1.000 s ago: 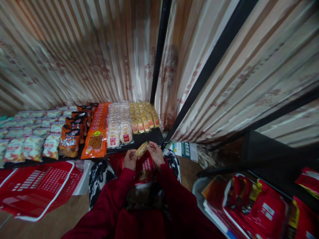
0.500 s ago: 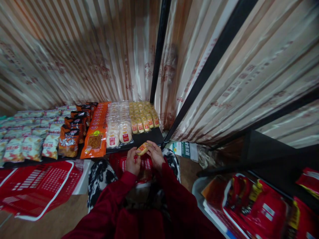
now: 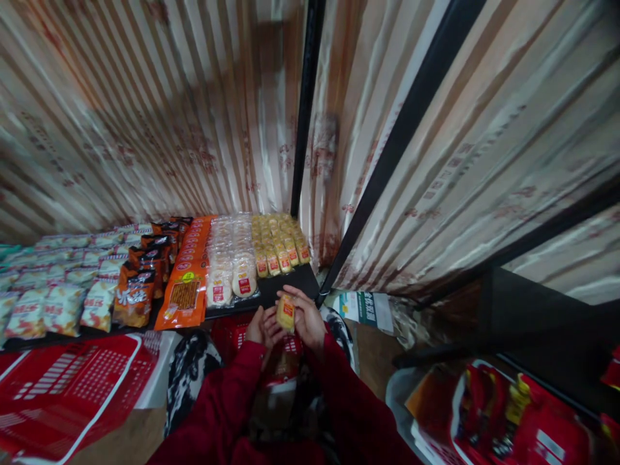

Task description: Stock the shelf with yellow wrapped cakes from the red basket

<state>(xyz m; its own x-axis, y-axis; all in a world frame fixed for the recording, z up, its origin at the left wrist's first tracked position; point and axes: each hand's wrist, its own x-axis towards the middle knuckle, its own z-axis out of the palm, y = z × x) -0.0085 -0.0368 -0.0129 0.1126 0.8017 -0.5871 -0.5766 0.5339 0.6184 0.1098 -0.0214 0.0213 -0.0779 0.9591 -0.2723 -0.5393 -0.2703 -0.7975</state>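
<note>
At the left edge, rows of white snack bags stand above a red plastic basket with a white handle. Next come orange-and-brown bags, an orange pouch with a window, and clear-wrapped round crackers. Below centre, the left hand is loosely spread beside a yellow-wrapped snack packet; whether it touches it cannot be told. Above, similar small packets fill the end of the black shelf. The right hand holds the snack packet, red label showing. Red bags lie lower right.
</note>
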